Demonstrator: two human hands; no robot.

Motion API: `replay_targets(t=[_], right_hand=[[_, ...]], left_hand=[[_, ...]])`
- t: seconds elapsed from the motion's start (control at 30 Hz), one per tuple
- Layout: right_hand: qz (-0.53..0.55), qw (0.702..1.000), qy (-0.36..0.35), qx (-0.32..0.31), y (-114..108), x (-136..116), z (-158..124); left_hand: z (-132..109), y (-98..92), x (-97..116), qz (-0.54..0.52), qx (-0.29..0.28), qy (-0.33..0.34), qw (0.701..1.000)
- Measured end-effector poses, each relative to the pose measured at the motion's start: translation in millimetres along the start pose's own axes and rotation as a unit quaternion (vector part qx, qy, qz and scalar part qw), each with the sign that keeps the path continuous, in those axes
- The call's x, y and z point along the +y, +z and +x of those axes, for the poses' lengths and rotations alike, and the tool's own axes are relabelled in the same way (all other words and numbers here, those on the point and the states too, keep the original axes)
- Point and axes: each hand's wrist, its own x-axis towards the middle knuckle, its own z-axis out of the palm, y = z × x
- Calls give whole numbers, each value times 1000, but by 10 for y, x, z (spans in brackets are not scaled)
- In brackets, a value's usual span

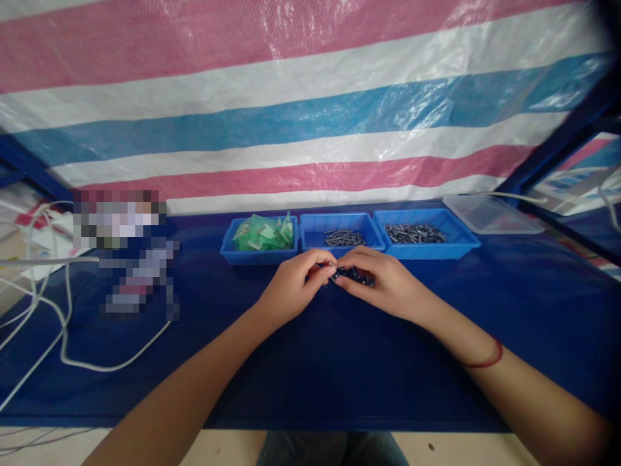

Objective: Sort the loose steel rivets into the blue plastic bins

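My left hand (297, 283) and my right hand (391, 279) meet just in front of the middle blue bin. Under the curled fingers of my right hand is a small bunch of dark metal screws (361, 277), partly hidden by the hand. Thumb and forefinger of my left hand are pinched at the near end of that bunch, touching the right fingertips; what lies between them is mostly hidden. Behind the hands, the middle bin (313, 243) holds thin loose metal screws (343, 237).
The right blue bin (427, 252) holds more metal pieces (414, 233); the left bin (257, 259) holds green packets (264, 233). A clear plastic lid (495, 215) lies at back right. White cables (65, 323) and blurred-out items (138, 278) occupy the table's left. A striped sheet (291, 123) hangs behind.
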Motion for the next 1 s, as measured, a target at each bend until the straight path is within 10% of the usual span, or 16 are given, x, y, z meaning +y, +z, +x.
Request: replay_targets(t=[0.2,1.0], right_hand=[[99,993,44,39,25,23,11],[155,980,85,92,56,-78,-11]], left_hand=[[-3,17,83,-53,77,-66,993],[-44,132,34,-82,2,-107,991]])
